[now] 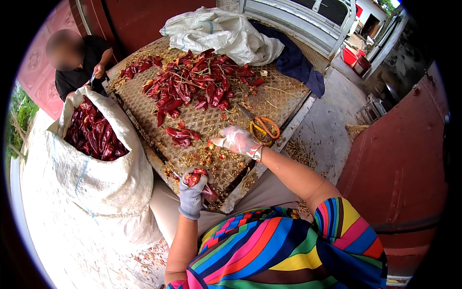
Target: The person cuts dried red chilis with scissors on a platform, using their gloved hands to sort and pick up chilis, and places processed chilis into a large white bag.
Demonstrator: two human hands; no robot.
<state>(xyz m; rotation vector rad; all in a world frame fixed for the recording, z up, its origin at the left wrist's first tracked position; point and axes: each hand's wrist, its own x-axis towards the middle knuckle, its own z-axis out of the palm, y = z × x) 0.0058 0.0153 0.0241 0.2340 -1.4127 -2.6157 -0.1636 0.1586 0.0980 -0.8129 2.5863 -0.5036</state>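
Note:
In a grey glove, my left hand [192, 193] is closed around several dried red chili peppers [196, 176], cut ends facing up, at the near edge of the metal table. My right hand [240, 141], in a patterned glove, is low over the seed-strewn tabletop, fingers pointing left towards a small red scrap [209, 143]. Whether those fingers pinch anything is hidden. Just beyond it lie scissors [265, 126] with orange and yellow handles. A few loose chilies [181, 136] rest left of this hand, and a large heap of dried chilies [195, 81] spreads farther back.
A white woven sack [104, 188] full of chilies [95, 133] stands against the table's left side. Behind it is another person [81, 67] with a tool in hand. Empty-looking white sacking [223, 34] and dark blue cloth [299, 61] lie at the back. A red metal panel [400, 155] rises at right.

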